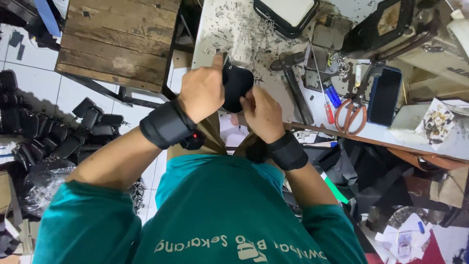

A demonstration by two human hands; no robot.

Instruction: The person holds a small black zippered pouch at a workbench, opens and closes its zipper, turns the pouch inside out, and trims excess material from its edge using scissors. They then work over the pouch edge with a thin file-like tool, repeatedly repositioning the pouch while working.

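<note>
Two hands are closed on a small rounded black leather pouch: the left hand grips its left edge, the right hand pinches below. Fitting seems under way; firm holding is called for next.

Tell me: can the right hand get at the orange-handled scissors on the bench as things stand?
Probably yes, once freed: the right hand is gripping the black pouch, but the scissors lie uncovered beside it on the workbench.
</note>
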